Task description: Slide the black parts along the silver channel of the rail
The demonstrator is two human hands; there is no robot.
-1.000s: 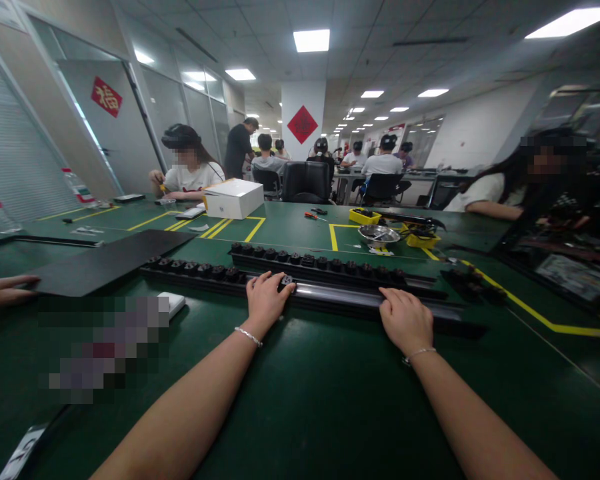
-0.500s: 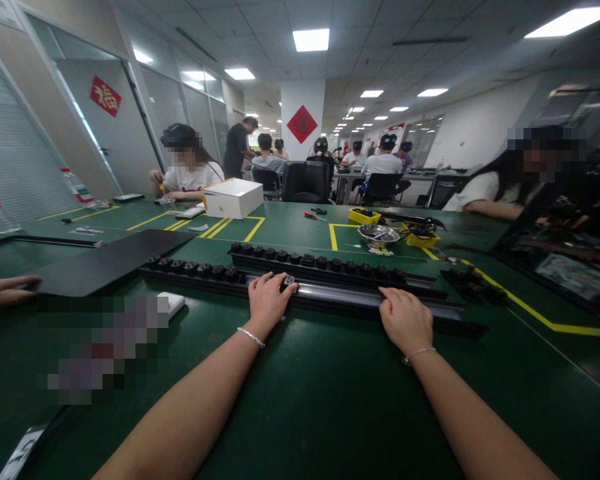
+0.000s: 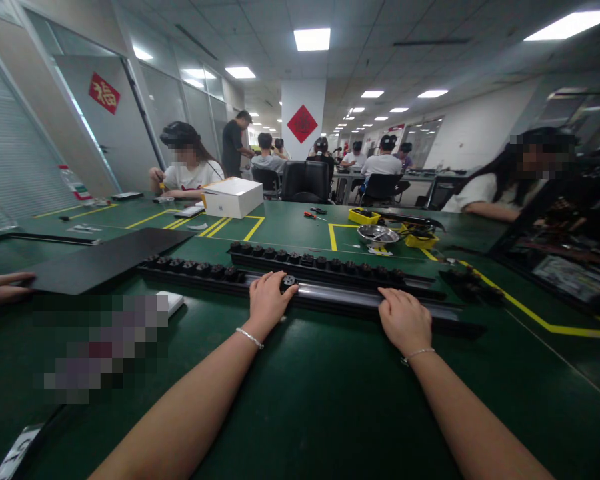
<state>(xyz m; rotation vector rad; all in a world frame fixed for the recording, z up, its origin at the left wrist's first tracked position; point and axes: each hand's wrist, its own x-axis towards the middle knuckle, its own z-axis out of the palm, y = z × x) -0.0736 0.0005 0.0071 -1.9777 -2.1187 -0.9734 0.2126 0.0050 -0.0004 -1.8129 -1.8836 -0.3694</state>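
Here, left hand pinching small black clip onto long black rail lying across green worktop; right hand flat on rail, fingers together. Risks: clip seated crooked, rail sliding under pressure. Legible: red door sign reading 福.

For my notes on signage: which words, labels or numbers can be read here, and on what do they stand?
"福": red sign on the left glass wall.
Red diamond on the white pillar: character too blurred to read.
White label at the table's near left edge: letters cut off, unreadable.
White box: no readable print.
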